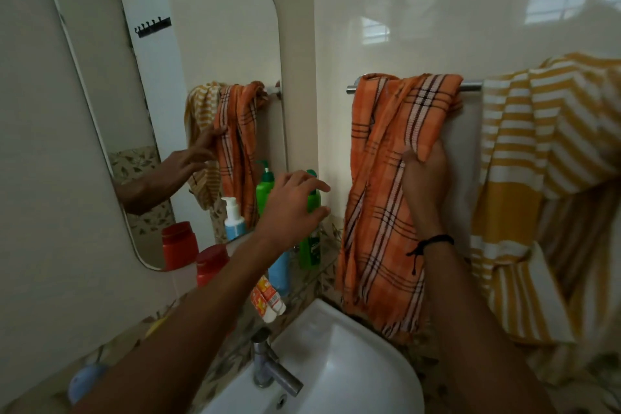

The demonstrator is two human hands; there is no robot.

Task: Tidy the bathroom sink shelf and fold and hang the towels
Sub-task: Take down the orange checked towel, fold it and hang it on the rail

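rail (pixel 470 86): checked towel (pixel 379 212) left, striped towel (pixel 537 161) right | sink (pixel 336 329) below

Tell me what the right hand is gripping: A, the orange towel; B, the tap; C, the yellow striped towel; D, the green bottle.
A: the right hand pinches a fold of the orange towel that hangs on the rail.

Chrome towel bar (pixel 470 86) on the wall carries 2 towels. An orange plaid towel (pixel 379 212) is bunched at the left end and a yellow-and-white striped towel (pixel 537 178) is slung over the right, with bare bar between them. Under the mirror (pixel 134 111), a red jar (pixel 211 265), blue pump bottle (pixel 279 272), green shampoo bottle (pixel 311 245) and 2 orange-and-white tubes (pixel 267 299) crowd together. Can't really make out the shelf itself.
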